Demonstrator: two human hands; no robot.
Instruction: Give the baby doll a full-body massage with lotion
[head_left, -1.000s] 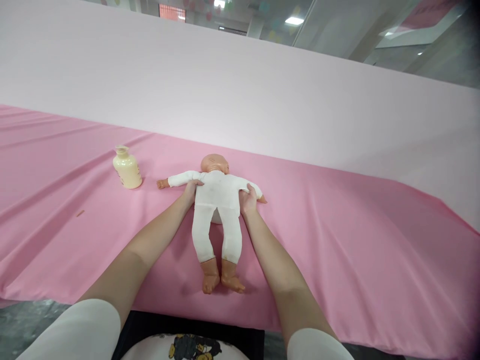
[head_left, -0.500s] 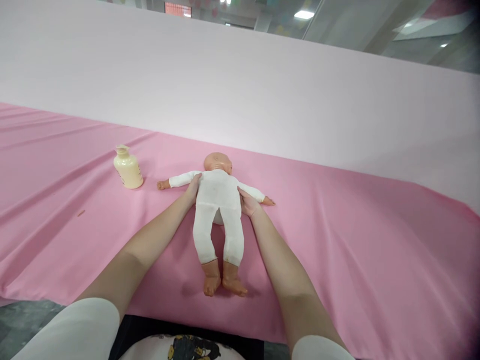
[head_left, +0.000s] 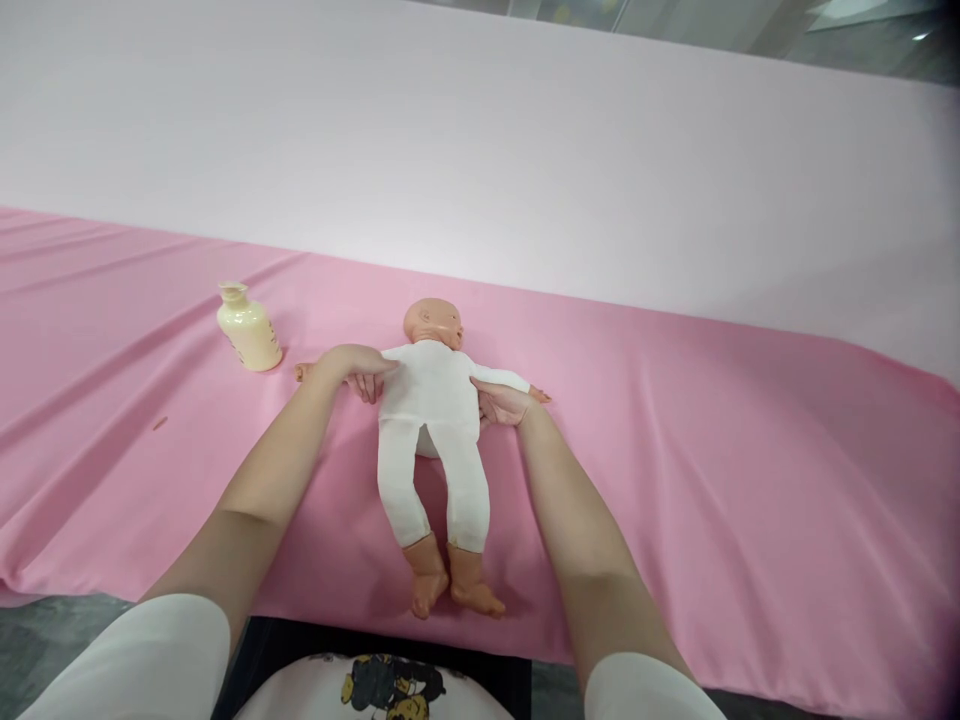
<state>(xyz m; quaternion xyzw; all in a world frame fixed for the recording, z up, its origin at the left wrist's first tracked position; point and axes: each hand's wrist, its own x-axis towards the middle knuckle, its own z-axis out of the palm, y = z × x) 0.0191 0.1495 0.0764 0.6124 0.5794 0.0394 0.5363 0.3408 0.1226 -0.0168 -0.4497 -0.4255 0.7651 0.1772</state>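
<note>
A baby doll (head_left: 429, 385) with a white cloth body and bare plastic head, hands and feet lies on its back on a pink cloth, its head turned to the right. My left hand (head_left: 366, 370) is bent over the doll's arm on the left, thumb on the upper chest and fingers curled down beside the torso. My right hand (head_left: 501, 402) grips the other side of the torso below the arm, thumb on the front and fingers partly hidden. The doll's arms stretch out sideways; its legs point toward me.
A cream pump bottle (head_left: 250, 332) stands on the pink cloth (head_left: 720, 480) to the left of the doll. A small brownish strip (head_left: 160, 423) lies nearer me. Behind the cloth rises a pale wall panel (head_left: 480, 150).
My left hand has shifted outward and its wrist has bent, with the fingers now showing. The doll's head has tilted into fuller view and its feet have come slightly nearer me.
</note>
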